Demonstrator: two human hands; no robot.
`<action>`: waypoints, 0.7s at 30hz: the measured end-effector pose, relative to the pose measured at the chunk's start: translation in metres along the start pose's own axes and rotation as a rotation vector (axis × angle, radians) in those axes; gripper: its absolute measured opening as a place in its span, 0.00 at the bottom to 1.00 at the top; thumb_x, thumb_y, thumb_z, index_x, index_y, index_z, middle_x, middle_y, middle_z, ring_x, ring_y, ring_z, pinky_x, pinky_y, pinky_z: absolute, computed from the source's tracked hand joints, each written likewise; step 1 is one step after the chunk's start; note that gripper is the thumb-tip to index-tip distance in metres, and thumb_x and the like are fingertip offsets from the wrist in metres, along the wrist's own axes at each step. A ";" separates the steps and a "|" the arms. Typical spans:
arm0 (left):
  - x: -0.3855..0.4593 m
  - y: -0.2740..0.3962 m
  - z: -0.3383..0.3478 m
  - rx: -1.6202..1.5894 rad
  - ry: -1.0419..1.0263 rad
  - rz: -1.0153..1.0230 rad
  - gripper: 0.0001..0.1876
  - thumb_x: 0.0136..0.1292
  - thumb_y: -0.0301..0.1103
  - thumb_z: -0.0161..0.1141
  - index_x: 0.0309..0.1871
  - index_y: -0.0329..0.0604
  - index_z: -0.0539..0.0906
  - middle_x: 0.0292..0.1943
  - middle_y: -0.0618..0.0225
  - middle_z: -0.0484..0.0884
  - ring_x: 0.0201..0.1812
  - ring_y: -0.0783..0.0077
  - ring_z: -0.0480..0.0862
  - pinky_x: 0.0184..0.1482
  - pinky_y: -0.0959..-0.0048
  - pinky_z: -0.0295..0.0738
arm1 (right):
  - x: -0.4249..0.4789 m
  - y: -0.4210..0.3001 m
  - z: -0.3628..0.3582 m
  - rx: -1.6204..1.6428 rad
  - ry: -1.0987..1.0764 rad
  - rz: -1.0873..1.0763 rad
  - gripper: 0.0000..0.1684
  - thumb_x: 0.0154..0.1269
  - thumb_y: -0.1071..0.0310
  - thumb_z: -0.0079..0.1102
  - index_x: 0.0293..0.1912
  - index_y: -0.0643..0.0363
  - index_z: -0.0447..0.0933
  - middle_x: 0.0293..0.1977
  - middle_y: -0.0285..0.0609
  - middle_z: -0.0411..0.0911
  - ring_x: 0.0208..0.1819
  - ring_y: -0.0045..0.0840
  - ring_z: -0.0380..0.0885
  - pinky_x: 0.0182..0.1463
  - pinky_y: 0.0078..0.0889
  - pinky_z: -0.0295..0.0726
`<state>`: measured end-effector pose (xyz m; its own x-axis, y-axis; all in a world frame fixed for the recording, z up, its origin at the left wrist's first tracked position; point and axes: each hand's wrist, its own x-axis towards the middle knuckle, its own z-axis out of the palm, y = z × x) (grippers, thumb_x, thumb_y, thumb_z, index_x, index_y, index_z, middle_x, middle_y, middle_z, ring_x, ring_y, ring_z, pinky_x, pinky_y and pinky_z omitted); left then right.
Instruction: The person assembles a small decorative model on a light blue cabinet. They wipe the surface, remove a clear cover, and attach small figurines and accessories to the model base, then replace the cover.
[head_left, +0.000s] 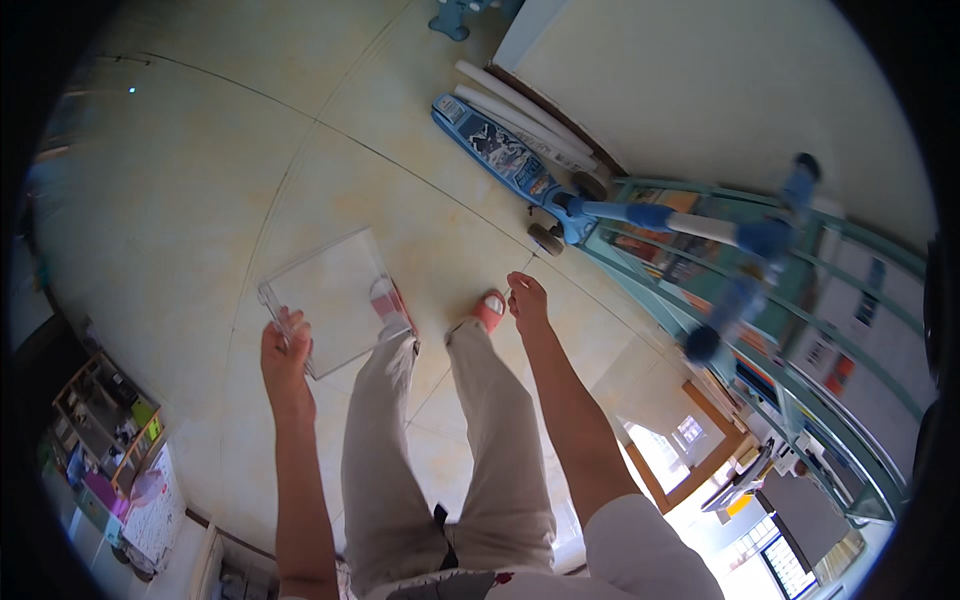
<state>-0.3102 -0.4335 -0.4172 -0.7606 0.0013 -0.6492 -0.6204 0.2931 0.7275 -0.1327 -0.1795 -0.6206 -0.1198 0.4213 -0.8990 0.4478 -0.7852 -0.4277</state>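
Note:
My left hand (287, 345) grips a clear, flat plastic panel (337, 289) by its near left edge, where a clear raised rim or bar runs along the side. The panel is held tilted above the floor, and my left foot shows through it. Out in front of my right foot, my right hand (529, 298) hangs in the air with its fingers curled together. No object shows in it.
A blue child's scooter (510, 150) stands by the wall beside white rolled tubes (525, 112). To the right is a green metal rack (652, 281) of books. Red slippers (489, 311) are on my feet. A cluttered shelf (112, 420) stands at left on the tiled floor (187, 187).

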 end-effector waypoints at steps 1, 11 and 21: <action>0.020 -0.028 0.008 -0.041 0.031 -0.060 0.30 0.57 0.43 0.59 0.59 0.38 0.64 0.53 0.67 0.71 0.54 0.71 0.69 0.56 0.69 0.60 | 0.038 0.011 0.016 0.031 0.099 -0.013 0.13 0.55 0.68 0.61 0.41 0.59 0.72 0.13 0.29 0.64 0.09 0.11 0.55 0.10 0.17 0.50; 0.174 -0.188 0.056 -0.086 -0.109 0.013 0.34 0.51 0.43 0.64 0.60 0.40 0.64 0.50 0.69 0.72 0.49 0.76 0.71 0.53 0.72 0.63 | 0.389 0.085 0.041 -0.310 0.819 -0.425 0.31 0.51 0.67 0.59 0.55 0.63 0.63 0.49 0.56 0.71 0.45 0.47 0.74 0.49 0.36 0.74; 0.179 -0.160 0.057 -0.048 -0.038 0.074 0.40 0.44 0.47 0.68 0.59 0.37 0.64 0.49 0.66 0.71 0.49 0.73 0.71 0.52 0.72 0.64 | 0.404 0.087 0.049 -0.468 0.867 -0.479 0.12 0.56 0.68 0.53 0.40 0.64 0.71 0.35 0.51 0.78 0.36 0.41 0.78 0.37 0.37 0.77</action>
<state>-0.3366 -0.4254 -0.6626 -0.7976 0.0584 -0.6003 -0.5715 0.2449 0.7832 -0.1852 -0.0998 -1.0260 0.2108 0.9570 -0.1992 0.8353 -0.2822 -0.4719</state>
